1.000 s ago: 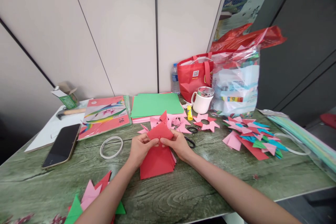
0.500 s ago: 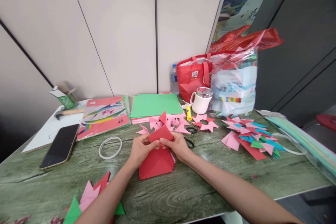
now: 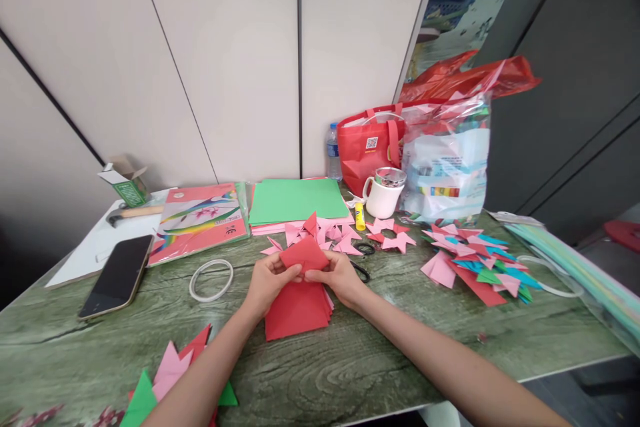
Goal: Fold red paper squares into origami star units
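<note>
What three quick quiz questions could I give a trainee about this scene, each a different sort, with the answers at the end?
1. True or false: the white mug with a shiny silver lid stands to the right of the small yellow tube.

2. What do the bare left hand and the bare right hand hold together?
A: a rectangular phone with a black screen
B: a piece of red paper
C: a round white ring

3. Fill in the blank: the top sheet of the flat, rectangular paper stack beyond the hands is ____ in colour.

Key: 1. True. 2. B. 3. Green.
</note>
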Demonstrator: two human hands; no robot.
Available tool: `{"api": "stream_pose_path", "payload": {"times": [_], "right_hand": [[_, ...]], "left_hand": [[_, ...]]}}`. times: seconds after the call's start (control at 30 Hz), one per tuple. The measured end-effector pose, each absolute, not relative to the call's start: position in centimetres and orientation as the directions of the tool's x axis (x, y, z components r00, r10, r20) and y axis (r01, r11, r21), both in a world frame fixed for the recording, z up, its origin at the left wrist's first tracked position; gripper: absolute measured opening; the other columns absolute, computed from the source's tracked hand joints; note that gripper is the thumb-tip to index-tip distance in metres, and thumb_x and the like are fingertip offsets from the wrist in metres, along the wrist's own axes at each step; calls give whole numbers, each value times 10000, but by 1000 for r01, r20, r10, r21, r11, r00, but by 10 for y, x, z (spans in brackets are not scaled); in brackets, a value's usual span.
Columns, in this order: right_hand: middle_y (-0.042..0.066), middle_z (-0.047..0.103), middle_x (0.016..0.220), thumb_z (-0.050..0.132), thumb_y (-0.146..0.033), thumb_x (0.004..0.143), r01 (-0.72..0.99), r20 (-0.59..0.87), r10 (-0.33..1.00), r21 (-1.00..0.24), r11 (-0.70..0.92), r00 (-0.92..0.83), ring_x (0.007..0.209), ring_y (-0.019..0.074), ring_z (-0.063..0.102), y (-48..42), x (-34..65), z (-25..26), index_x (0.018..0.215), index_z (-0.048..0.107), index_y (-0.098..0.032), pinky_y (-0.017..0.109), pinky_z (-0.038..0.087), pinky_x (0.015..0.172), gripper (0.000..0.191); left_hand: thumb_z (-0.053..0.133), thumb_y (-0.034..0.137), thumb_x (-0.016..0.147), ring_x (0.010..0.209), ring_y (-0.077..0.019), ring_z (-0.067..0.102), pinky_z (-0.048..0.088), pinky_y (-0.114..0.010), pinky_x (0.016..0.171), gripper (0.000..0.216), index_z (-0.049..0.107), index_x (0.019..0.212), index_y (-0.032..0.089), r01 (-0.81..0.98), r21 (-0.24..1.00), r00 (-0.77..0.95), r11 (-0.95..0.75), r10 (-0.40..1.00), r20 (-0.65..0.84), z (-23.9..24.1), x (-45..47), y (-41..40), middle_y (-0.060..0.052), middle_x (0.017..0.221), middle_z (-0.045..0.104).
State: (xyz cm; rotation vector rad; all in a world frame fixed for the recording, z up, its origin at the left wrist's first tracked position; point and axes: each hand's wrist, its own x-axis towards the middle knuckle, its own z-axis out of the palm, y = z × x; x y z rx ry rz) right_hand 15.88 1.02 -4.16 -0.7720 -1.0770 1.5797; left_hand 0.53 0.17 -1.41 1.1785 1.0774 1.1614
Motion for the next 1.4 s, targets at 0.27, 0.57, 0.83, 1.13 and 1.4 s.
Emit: {"api": "stream_pose_path", "payload": {"times": [0.27, 0.57, 0.83, 1.13, 1.4], "right_hand": [[45, 679, 893, 803, -296, 501, -325, 107, 958, -946, 15, -267, 799, 203, 626, 10, 157, -40, 905, 619, -173, 338, 492, 754, 460], [72, 592, 1053, 638, -291, 725, -144, 277, 951, -955, 258, -139, 975, 193, 563, 15, 159, -42, 1017, 535, -196, 340, 445, 853, 324], [5, 557, 819, 587, -298, 760, -201, 324, 942, -932, 301, -91, 733, 138, 578, 11, 156, -45, 932, 437, -225, 263, 470, 698, 239], [83, 495, 1128, 499, -347, 834, 58, 400, 910, -911, 408, -111, 943, 196, 523, 9, 158, -43, 1199, 482, -251, 345, 435, 850, 377], [84, 480, 1129, 669, -342, 713, 205, 444, 866, -848, 489, -229, 1094, 234, 458, 5, 159, -42, 1179, 535, -259, 376, 390, 928, 491]], "left_hand": [[729, 295, 598, 525, -155, 630, 516, -259, 552, 243, 684, 755, 115, -68, 997, 62, 31, 998, -27, -13, 5, 1, -70, 724, 720], [719, 300, 612, 509, -149, 613, 517, -260, 530, 262, 673, 784, 108, -49, 999, 65, 24, 998, -20, -12, 4, 1, -56, 663, 697], [714, 281, 626, 508, -136, 600, 486, -239, 538, 194, 643, 707, 119, -21, 999, 42, -45, 998, 45, -20, 1, 5, -15, 619, 660], [719, 286, 627, 589, -146, 621, 499, -248, 539, 349, 546, 901, 157, -143, 989, 122, -42, 991, 60, -12, 4, 1, -40, 797, 701], [722, 239, 630, 711, -155, 637, 485, -241, 664, 249, 606, 831, 150, -171, 984, 164, -43, 984, 72, -14, 4, 0, -42, 791, 701]]}}
